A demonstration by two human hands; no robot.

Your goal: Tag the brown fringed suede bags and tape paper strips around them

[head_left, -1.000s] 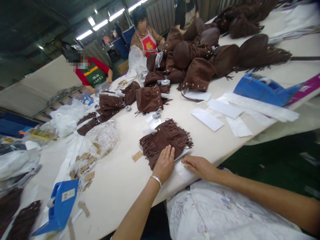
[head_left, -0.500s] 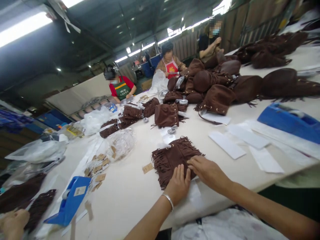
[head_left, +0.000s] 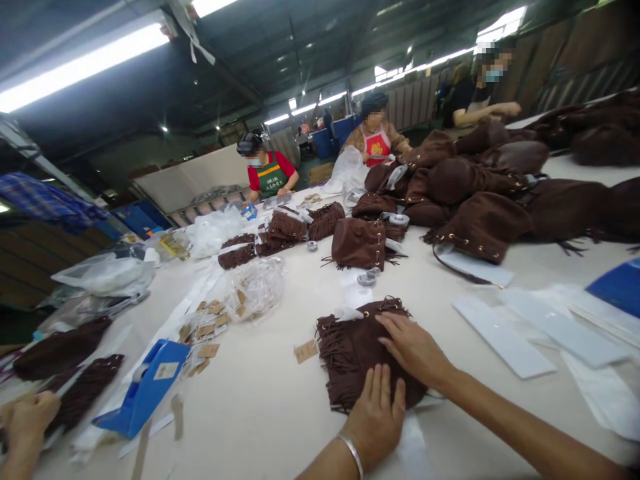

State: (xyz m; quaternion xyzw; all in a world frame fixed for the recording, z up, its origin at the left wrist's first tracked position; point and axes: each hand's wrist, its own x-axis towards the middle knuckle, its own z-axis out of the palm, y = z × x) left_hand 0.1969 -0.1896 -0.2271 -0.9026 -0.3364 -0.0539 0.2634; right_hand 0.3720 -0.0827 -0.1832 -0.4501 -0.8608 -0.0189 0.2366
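A flat brown suede bag with fringe [head_left: 357,340] lies on the white table [head_left: 270,393] in front of me. My left hand [head_left: 377,417] rests flat on its near edge, fingers stretched out together. My right hand [head_left: 413,348] lies open across the bag's right side, fingers pointing left. A white sheet [head_left: 415,447] sticks out from under the bag near my left wrist. A small tan paper tag [head_left: 306,351] lies just left of the bag.
A blue tape dispenser [head_left: 145,390] stands at the left, with tan tags [head_left: 205,330] and a clear plastic bag [head_left: 257,287] behind it. White strips [head_left: 503,337] lie at the right. Brown bags [head_left: 480,200] are heaped at the back. Three people work across the table; another person's hand [head_left: 27,423] is at far left.
My view has tilted up. My right hand has moved from the table edge onto the bag's right side. My left hand has slid toward the bag's near edge.
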